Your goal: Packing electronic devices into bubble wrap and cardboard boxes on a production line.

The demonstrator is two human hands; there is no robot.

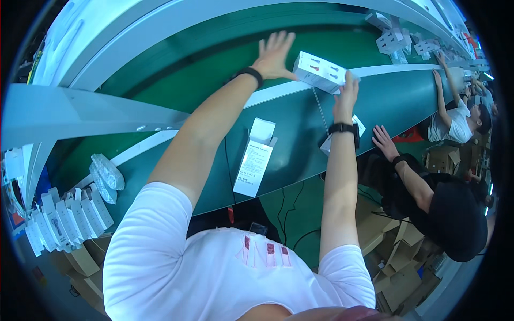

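Observation:
A white box [319, 72] with small pictures of red and grey devices lies at the seam between the green belt and the bench top. My left hand [274, 58] is open at its left end, fingers spread over the green belt, the thumb close to the box corner. At the other end, my right hand [346, 100] has its fingers and thumb around the box's right edge. Nearer to me on the bench, a second white carton [254, 166] lies with its top flaps open. Partly hidden behind my right forearm is another white carton [362, 127].
Several open white cartons [67, 220] stand in a row at the left, beside bubble-wrapped items [107, 176]. A grey metal post [91, 115] crosses the left side. More white boxes [393, 40] sit at the far right. A co-worker's hand [384, 140] rests on the bench edge.

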